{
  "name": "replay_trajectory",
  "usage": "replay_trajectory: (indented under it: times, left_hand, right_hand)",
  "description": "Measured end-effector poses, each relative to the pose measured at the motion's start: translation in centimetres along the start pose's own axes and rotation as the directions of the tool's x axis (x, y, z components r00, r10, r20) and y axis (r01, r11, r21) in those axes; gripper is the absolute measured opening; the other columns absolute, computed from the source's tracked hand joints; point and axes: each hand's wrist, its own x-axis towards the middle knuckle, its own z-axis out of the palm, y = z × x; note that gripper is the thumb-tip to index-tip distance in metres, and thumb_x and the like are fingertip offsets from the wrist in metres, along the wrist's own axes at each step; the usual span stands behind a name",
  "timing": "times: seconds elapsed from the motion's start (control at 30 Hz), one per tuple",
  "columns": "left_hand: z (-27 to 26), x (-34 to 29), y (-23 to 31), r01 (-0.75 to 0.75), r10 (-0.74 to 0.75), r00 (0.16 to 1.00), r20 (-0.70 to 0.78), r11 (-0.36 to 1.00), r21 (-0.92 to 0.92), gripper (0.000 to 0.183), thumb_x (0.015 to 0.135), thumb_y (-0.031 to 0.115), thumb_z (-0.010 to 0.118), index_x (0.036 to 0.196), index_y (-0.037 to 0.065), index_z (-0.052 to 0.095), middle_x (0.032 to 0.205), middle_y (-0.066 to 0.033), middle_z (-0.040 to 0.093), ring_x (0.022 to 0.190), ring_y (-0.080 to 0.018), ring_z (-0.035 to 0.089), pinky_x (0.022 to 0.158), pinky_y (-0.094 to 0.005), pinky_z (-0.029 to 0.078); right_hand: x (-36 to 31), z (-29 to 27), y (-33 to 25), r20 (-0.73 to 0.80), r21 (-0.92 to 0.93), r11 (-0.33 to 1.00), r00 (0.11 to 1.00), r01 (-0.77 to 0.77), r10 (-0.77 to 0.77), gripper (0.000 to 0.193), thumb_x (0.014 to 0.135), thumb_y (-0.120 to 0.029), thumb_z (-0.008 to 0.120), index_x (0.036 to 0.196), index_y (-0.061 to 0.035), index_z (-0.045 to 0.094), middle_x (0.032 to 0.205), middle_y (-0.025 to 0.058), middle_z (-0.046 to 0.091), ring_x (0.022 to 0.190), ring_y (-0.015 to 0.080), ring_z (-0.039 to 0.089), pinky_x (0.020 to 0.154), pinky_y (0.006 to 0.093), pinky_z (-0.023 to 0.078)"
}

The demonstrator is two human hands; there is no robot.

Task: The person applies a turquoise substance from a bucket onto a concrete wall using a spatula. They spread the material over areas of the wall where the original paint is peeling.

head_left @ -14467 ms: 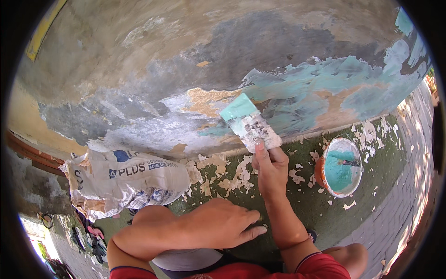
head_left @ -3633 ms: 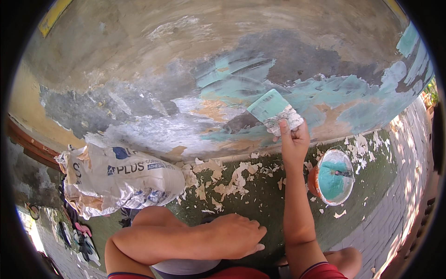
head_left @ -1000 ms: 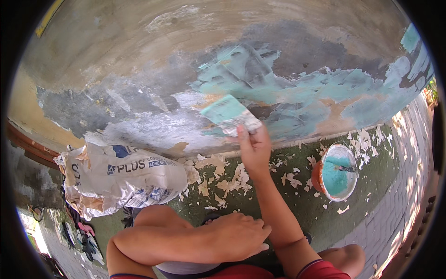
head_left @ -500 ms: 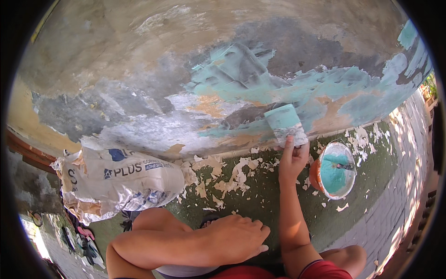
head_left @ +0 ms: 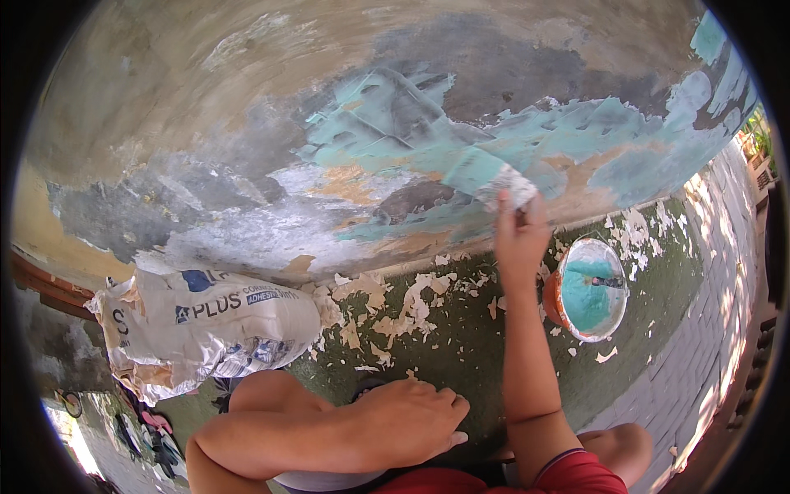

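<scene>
My right hand (head_left: 520, 235) grips a flat, wide putty scraper (head_left: 512, 188) at its whitish, smeared end. Teal paste coats the scraper's far part, which is against or very near the wall (head_left: 329, 177); motion blurs it a little. Around it the wall carries streaks of teal paste (head_left: 551, 123) over grey, white and tan patches. My left hand (head_left: 415, 421) rests low in front of me, fingers curled and thumb sticking out, with nothing visible in it. Right of my right forearm stands an orange bucket (head_left: 553, 300) holding teal paste (head_left: 586, 309) and a dark-handled tool (head_left: 607, 281).
A crumpled white printed sack (head_left: 222, 321) lies against the wall's foot at left. Peeled paint flakes (head_left: 411, 305) litter the green ground (head_left: 461, 354). Grey paving (head_left: 658, 403) runs along the right. Footwear (head_left: 156, 432) lies at the far lower left.
My right hand has moved up a little, and the scraper has swung toward the left and tilted along the wall. My left hand stays curled in the same place.
</scene>
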Motion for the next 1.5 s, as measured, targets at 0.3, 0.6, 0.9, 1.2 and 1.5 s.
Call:
replay_trajectory:
  times: [0.3,0.6,0.9,1.2,1.5]
  left_hand:
    - [0.3,0.6,-0.2,-0.031,0.032,0.999,-0.025,0.999,0.029,0.033,0.100,0.030,0.054,0.099,-0.002,0.058,0.091,-0.0186,0.065,0.086,-0.0363,0.067,0.076,-0.0461,0.053]
    - [0.1,-0.1,-0.4,-0.003,0.004,1.000,-0.029,0.999,0.038,0.033,0.100,0.030,0.054,0.098,-0.003,0.058,0.090,-0.0186,0.065,0.085,-0.0361,0.067,0.075,-0.0454,0.053]
    - [0.6,0.4,-0.4,0.002,-0.003,1.000,0.013,0.997,0.073,0.038,0.102,0.036,0.050,0.102,-0.001,0.056,0.093,-0.0176,0.062,0.093,-0.0350,0.064,0.080,-0.0429,0.054]
    - [-0.2,0.0,-0.4,0.025,-0.028,0.998,0.061,0.998,0.053,0.039,0.103,0.036,0.049,0.103,-0.002,0.055,0.095,-0.0185,0.061,0.090,-0.0357,0.066,0.079,-0.0443,0.054]
    - [0.2,1.3,-0.5,0.030,-0.038,0.992,0.118,0.997,0.072,0.041,0.103,0.038,0.048,0.106,-0.002,0.055,0.101,-0.0194,0.063,0.093,-0.0368,0.066,0.082,-0.0457,0.055]
  right_hand:
    - [-1.1,2.5,-3.6,0.407,0.148,0.977,0.891,0.151,-0.200,0.024,0.094,-0.019,0.070,0.108,-0.0019,0.061,0.078,0.0148,0.068,0.065,0.0270,0.067,0.061,0.0345,0.051]
    - [1.8,0.6,-3.0,0.146,-0.314,0.940,0.985,0.132,-0.090,0.019,0.097,-0.017,0.067,0.103,-0.0002,0.062,0.073,0.0088,0.066,0.060,0.0142,0.061,0.056,0.0308,0.048]
    - [-1.2,2.5,-5.4,0.425,0.031,0.967,0.872,0.253,-0.242,0.024,0.095,-0.023,0.069,0.101,-0.0018,0.060,0.081,0.0182,0.069,0.068,0.0360,0.066,0.063,0.0399,0.051]
    - [1.9,-2.0,-2.1,0.170,-0.228,0.962,0.979,0.149,-0.112,0.018,0.094,-0.013,0.069,0.105,0.0005,0.063,0.084,0.0099,0.073,0.075,0.0192,0.072,0.068,0.0312,0.054]
    - [-1.8,4.4,-6.5,0.433,-0.014,0.921,0.832,0.390,-0.346,0.021,0.094,-0.019,0.070,0.108,-0.0045,0.065,0.085,0.0163,0.070,0.070,0.0216,0.069,0.064,0.0329,0.051]
